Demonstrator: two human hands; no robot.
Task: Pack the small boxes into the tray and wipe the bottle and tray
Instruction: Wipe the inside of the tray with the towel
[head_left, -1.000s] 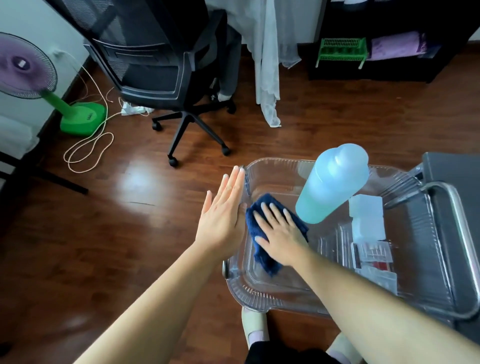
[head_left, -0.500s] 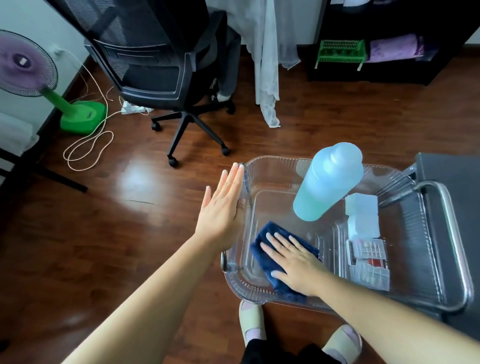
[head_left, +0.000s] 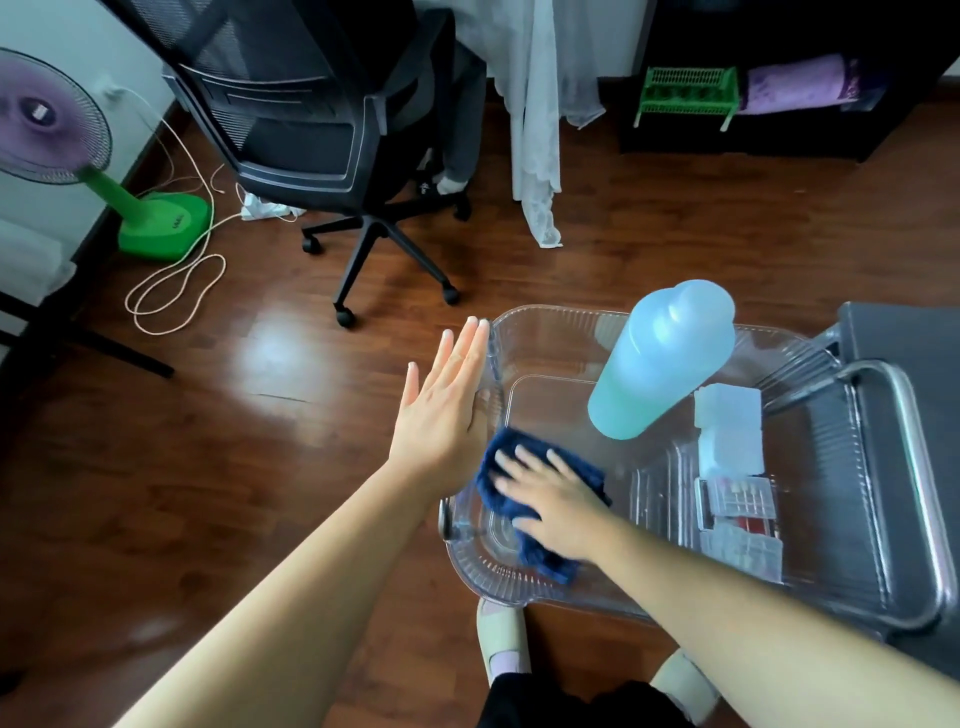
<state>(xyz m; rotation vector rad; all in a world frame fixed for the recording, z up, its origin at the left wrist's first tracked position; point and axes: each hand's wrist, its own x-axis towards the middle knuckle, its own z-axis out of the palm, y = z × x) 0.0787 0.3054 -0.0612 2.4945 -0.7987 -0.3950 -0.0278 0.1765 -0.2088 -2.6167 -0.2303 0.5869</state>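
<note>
A clear plastic tray (head_left: 566, 332) rests on a metal-framed stand. Inside it, a pale blue bottle (head_left: 662, 358) stands at the back, and several small clear and white boxes (head_left: 732, 462) lie along the right side. My right hand (head_left: 550, 493) presses flat on a dark blue cloth (head_left: 540, 462) at the tray's near-left floor. My left hand (head_left: 444, 410), fingers straight, presses against the outside of the tray's left wall.
A black office chair (head_left: 322, 135) stands behind on the wooden floor. A green-based fan (head_left: 57, 135) with a looped cord is at the left. A dark shelf with a green rack (head_left: 685, 93) is at the back right. My feet (head_left: 501, 644) show below the tray.
My right hand slid the cloth from the tray's back left toward the near edge, then a little left against the wall. My left hand stayed on the tray's side.
</note>
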